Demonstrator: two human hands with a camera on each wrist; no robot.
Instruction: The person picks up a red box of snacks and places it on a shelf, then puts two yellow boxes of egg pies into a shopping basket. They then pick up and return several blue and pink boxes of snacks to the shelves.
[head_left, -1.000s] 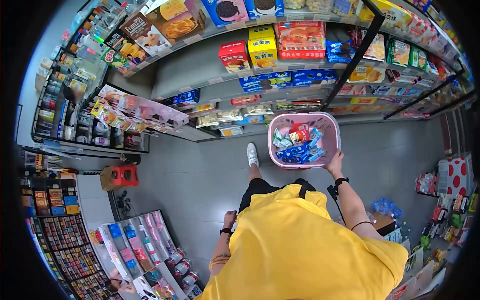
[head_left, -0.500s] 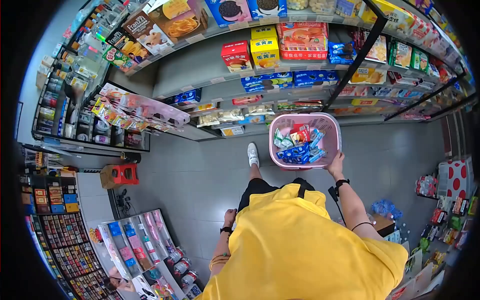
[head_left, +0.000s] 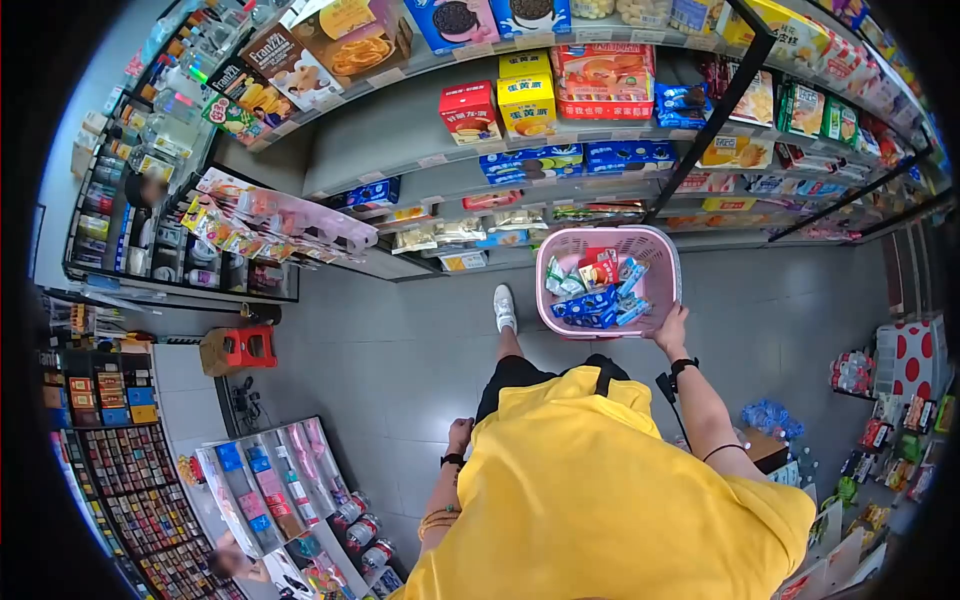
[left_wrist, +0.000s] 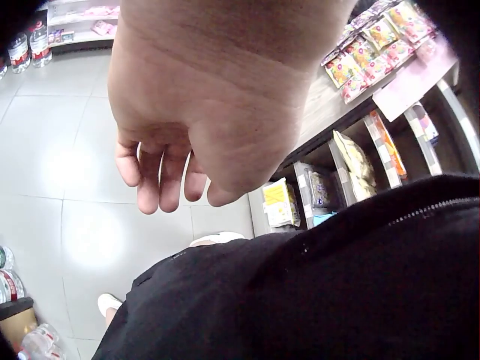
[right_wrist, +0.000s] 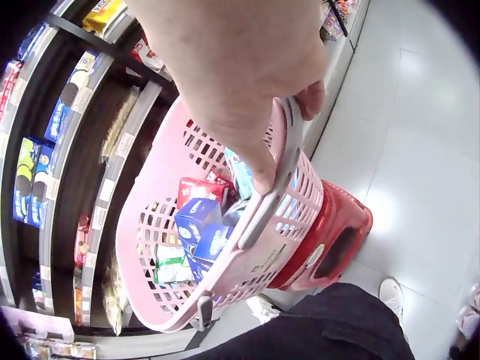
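Observation:
In the head view, a pink plastic basket (head_left: 655,288) stands close in front of the snack shelves. The right wrist view shows a red stool (right_wrist: 334,232) beneath it. My right hand (right_wrist: 232,90) grips the basket's grey handle (right_wrist: 279,184) at the near rim, thumb on the inner side. Inside lie blue boxes (right_wrist: 197,216), a red packet (right_wrist: 199,190), green-and-white packets (right_wrist: 172,266) and light-blue packets (head_left: 632,275). My left hand (left_wrist: 202,142) hangs beside the black shorts (left_wrist: 315,292), fingers loosely bent and holding nothing.
Shelves (head_left: 390,130) of boxed and bagged snacks curve across the front. A rack of hanging packets (head_left: 250,235) juts out at left. Another red stool (head_left: 250,348) stands by a carton on the left floor. A display case (head_left: 270,490) and bottles (head_left: 365,533) are at lower left.

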